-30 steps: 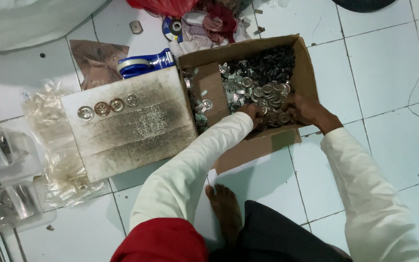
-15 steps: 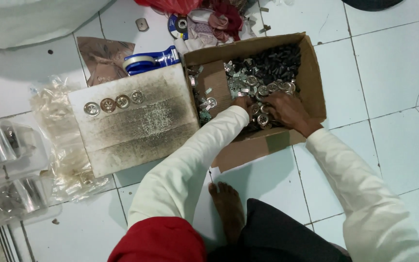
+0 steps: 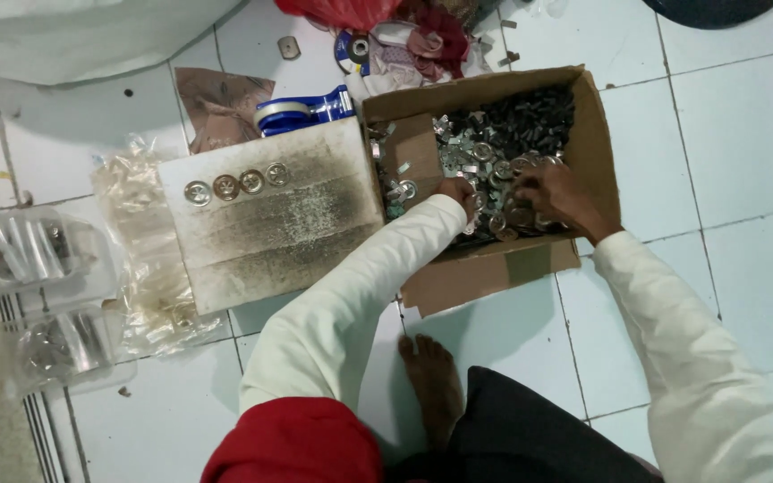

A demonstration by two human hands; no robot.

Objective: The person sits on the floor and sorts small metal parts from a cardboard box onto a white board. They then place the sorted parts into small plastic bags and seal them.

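An open cardboard box on the tiled floor holds a heap of small round metal parts. Both my hands reach into it. My left hand rests on the parts near the box's front left, fingers curled among them. My right hand lies over the parts at the front middle, fingers spread down into the heap. Whether either hand grips a part is hidden. To the left, a stained flat board carries a row of several round metal discs.
Clear plastic bags and clear trays lie at the left. A blue tape dispenser, brown paper and a pile of cloth and scraps sit behind the board. My bare foot rests on the white tiles.
Both hands shifted slightly inside the box, the right one moving left across the heap of parts. The view drifted a little.
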